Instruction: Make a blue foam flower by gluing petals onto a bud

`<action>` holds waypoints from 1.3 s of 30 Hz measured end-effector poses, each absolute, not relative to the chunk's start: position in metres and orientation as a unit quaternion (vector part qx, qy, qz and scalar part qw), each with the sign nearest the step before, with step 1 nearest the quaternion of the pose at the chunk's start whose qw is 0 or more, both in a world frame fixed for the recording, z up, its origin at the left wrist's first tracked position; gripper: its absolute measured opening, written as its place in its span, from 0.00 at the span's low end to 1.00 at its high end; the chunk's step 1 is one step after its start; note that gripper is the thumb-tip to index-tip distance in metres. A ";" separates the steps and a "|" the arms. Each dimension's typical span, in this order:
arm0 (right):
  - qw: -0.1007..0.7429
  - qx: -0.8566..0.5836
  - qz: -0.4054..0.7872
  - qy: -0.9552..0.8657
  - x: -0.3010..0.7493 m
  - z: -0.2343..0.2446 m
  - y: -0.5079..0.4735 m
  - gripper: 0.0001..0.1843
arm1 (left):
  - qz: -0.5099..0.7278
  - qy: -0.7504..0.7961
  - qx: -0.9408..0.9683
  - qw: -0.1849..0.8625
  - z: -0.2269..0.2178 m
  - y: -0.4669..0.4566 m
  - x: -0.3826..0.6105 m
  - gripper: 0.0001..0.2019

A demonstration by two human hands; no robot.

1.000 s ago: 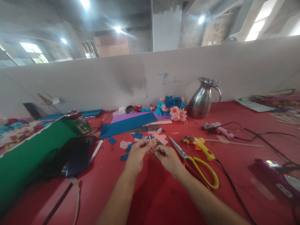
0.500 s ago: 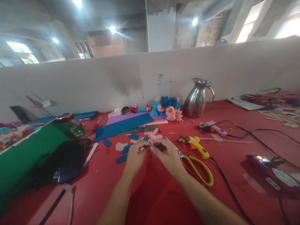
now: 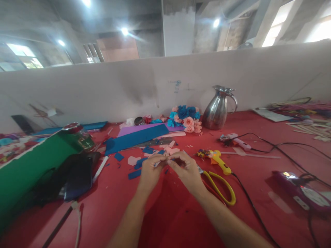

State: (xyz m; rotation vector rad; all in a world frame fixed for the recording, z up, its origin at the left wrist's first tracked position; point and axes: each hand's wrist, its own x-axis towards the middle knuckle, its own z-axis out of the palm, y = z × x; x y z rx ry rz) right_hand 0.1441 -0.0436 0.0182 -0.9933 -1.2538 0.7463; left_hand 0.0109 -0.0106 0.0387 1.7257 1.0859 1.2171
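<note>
My left hand point(image 3: 152, 171) and my right hand point(image 3: 187, 171) meet over the red table, thumbs and fingers pinched together at the tips. Whatever small piece sits between them is hidden by the fingers. Just beyond lie pink paper cutouts point(image 3: 171, 149) and blue paper cutouts point(image 3: 139, 163). Beside my right hand rest scissors point(image 3: 219, 187) with yellow handles, their blades partly covered by that hand. A yellow glue gun point(image 3: 219, 162) lies a little farther right.
Behind the scraps are a blue paper strip point(image 3: 139, 137), a bunch of paper flowers point(image 3: 187, 119) and a steel jug point(image 3: 218, 108). A pink glue gun point(image 3: 239, 141), cables and a purple device point(image 3: 300, 191) occupy the right. Left are a phone point(image 3: 79, 179), jar point(image 3: 84, 137) and green box point(image 3: 38, 172).
My fingertips have shifted very slightly and stay pinched together. My right hand sits a touch farther right. The things on the table have not moved.
</note>
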 end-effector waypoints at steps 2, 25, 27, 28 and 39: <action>0.635 -0.433 0.326 -0.551 0.145 0.019 -0.044 0.04 | 0.478 0.422 0.671 0.378 0.039 -0.011 0.011 0.04; 0.630 -0.465 0.309 -0.540 0.147 0.014 -0.040 0.03 | 0.437 0.441 0.663 0.417 0.031 -0.009 0.014 0.05; 0.633 -0.468 0.322 -0.526 0.147 0.012 -0.039 0.04 | 0.431 0.443 0.664 0.422 0.031 -0.009 0.015 0.04; 0.636 -0.471 0.331 -0.515 0.147 0.011 -0.038 0.05 | 0.427 0.443 0.665 0.423 0.031 -0.009 0.015 0.04; 0.654 -0.456 0.378 -0.471 0.143 0.016 -0.038 0.10 | 0.468 0.421 0.631 0.454 0.027 -0.005 0.014 0.04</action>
